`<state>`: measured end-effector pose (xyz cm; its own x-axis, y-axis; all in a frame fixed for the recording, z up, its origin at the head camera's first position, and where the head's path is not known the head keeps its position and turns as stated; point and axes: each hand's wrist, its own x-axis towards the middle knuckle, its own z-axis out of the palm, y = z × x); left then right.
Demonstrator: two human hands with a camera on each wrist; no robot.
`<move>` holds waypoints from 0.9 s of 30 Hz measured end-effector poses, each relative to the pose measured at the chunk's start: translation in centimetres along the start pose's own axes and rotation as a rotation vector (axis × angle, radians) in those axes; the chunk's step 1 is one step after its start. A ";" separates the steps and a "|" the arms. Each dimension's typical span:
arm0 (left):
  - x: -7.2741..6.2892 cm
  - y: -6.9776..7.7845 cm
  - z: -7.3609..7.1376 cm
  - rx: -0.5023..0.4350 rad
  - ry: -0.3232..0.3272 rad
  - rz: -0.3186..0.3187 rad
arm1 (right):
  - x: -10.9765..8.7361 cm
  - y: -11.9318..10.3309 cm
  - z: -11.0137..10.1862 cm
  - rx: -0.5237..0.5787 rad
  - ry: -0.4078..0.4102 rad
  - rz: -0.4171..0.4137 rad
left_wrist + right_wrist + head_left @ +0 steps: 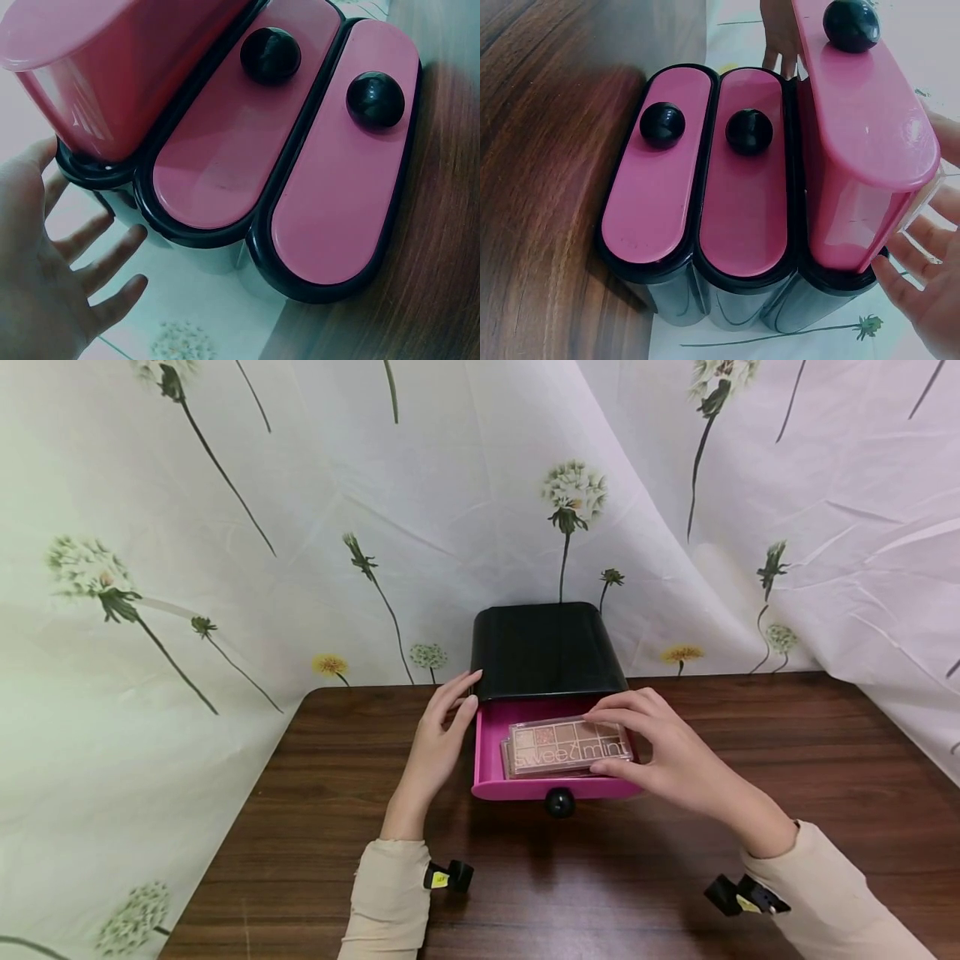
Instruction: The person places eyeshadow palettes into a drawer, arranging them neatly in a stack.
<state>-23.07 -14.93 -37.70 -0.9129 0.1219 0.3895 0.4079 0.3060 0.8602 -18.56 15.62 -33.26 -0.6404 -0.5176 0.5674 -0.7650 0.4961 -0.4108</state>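
A clear-lidded makeup palette with several powder pans lies over another flat case in the open pink top drawer. My right hand pinches the palette's right end between thumb and fingers. The drawer belongs to a black cabinet, and its front bears a round black knob. Against the cabinet's left side rest the fingertips of my left hand. In the left wrist view that hand has its fingers spread beside the cabinet.
Two lower pink drawers sit closed in the cabinet, each with a black knob. The cabinet stands at the back of a dark wooden table. Behind hangs a white cloth printed with dandelions.
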 end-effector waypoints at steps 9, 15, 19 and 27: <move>-0.4 2.6 -0.3 -0.013 -0.020 -0.030 | 0.1 -0.1 0.0 -0.050 -0.053 0.079; -0.8 4.4 -0.5 -0.007 -0.027 -0.047 | 0.2 -0.1 -0.2 -0.052 -0.101 0.124; -0.9 4.3 -0.5 -0.011 -0.025 -0.052 | 0.1 -0.1 -0.1 -0.055 -0.090 0.125; -0.8 4.3 -0.4 -0.008 -0.020 -0.042 | -0.7 -1.2 -0.1 -0.096 0.108 0.035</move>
<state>-20.56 -14.14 -34.18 -0.9292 0.1282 0.3466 0.3695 0.3036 0.8782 -17.17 15.44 -33.09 -0.6510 -0.4235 0.6299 -0.7292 0.5793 -0.3643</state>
